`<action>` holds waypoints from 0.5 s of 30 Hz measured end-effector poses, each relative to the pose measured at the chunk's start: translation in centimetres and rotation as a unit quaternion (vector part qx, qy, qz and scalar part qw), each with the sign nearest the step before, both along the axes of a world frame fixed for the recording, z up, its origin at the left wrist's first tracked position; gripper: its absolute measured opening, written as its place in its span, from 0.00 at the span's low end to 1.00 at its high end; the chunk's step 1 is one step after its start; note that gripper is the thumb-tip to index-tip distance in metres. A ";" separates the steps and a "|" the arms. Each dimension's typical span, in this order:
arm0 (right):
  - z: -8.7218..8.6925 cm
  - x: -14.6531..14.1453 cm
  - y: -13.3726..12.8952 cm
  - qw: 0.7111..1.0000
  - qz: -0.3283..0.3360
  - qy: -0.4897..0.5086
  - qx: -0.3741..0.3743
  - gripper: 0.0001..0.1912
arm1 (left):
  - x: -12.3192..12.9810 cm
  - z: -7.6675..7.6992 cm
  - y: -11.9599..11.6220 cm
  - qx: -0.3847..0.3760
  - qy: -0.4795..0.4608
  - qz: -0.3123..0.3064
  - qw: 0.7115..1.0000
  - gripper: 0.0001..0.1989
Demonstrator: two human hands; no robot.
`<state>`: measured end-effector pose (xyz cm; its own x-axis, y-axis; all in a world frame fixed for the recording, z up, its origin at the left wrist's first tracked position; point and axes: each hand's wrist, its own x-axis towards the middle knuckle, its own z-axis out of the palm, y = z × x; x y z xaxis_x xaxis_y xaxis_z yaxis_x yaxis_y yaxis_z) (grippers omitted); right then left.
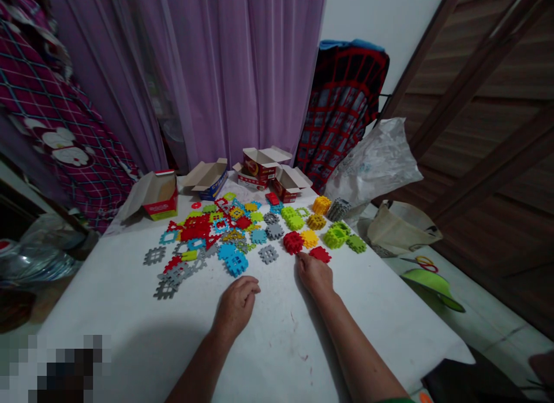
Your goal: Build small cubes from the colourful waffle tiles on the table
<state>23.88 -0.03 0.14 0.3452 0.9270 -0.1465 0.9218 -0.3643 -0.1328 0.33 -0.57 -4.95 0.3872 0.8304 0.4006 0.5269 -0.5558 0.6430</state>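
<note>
My right hand (315, 272) rests on the table with its fingers curled together, fingertips at the near edge of a stack of red interlocking plastic squares (293, 242). Whether they grip anything is hidden. Just behind that hand lies a flat red square (321, 254). My left hand (238, 302) is loosely closed above the table, with nothing visible in it. The nearest thing to it is a blue stack of squares (236, 263). A grey square (269, 254) lies between the blue and red stacks. Yellow squares (309, 238) sit to the right of the red stack.
A loose heap of mixed squares (197, 227) spreads left on the white table (277, 339). Green (335, 237), orange (321, 205) and dark grey stacks (339, 209) stand right. Open boxes (160, 200) line the back edge. A plastic bag (372, 160) is beyond the right side.
</note>
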 end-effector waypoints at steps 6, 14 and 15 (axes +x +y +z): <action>-0.7 -0.2 -0.8 1.000 -0.008 0.016 0.017 0.20 | 0.3 0.4 -0.5 -0.001 -0.010 0.006 1.000 0.15; -4.0 0.4 -1.1 0.994 -0.023 0.075 0.080 0.21 | -4.2 2.7 1.7 0.067 -0.063 0.118 0.989 0.14; -4.2 0.5 -1.0 0.994 -0.017 0.080 0.079 0.21 | -5.5 3.0 2.7 0.067 -0.057 0.150 0.985 0.14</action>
<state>24.38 -1.03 -4.09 0.3605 0.9311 -0.0561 0.8722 -0.3578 -0.3337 -5.20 2.14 -1.98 0.0779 0.8375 0.5409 0.6088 -0.4696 0.6394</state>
